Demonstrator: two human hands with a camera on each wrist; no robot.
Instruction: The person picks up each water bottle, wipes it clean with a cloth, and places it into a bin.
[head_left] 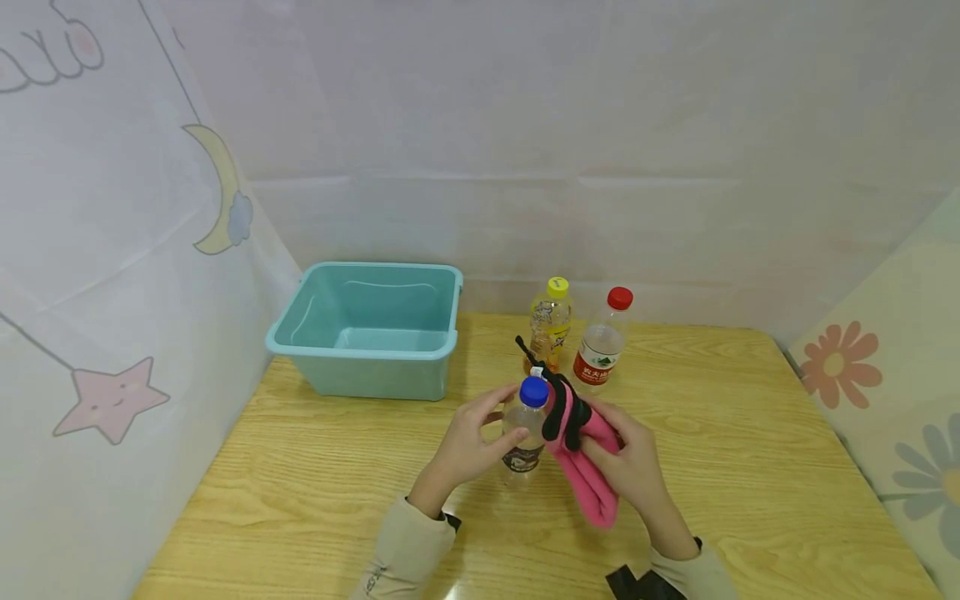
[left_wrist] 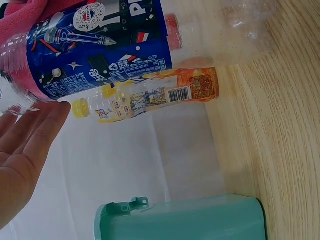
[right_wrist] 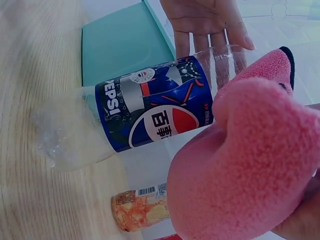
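A clear Pepsi bottle (head_left: 522,457) with a blue cap and blue label (right_wrist: 155,107) stands upright on the table. My left hand (head_left: 471,435) is at its upper part, fingers straight beside the neck and thumb in front in the head view. On the bottle's other side, my right hand (head_left: 633,457) grips a folded pink fleece item (head_left: 588,483) with black edging and a black cord. Its upper end is right beside the bottle's shoulder. In the right wrist view, the pink fleece (right_wrist: 250,160) overlaps the neck and hides the cap.
Behind the hands stand a yellow-capped drink bottle (head_left: 551,321) and a red-capped water bottle (head_left: 601,346). A teal plastic bin (head_left: 367,354) sits at the table's back left. Printed cloth hangs along the back and both sides of the wooden table (head_left: 750,467).
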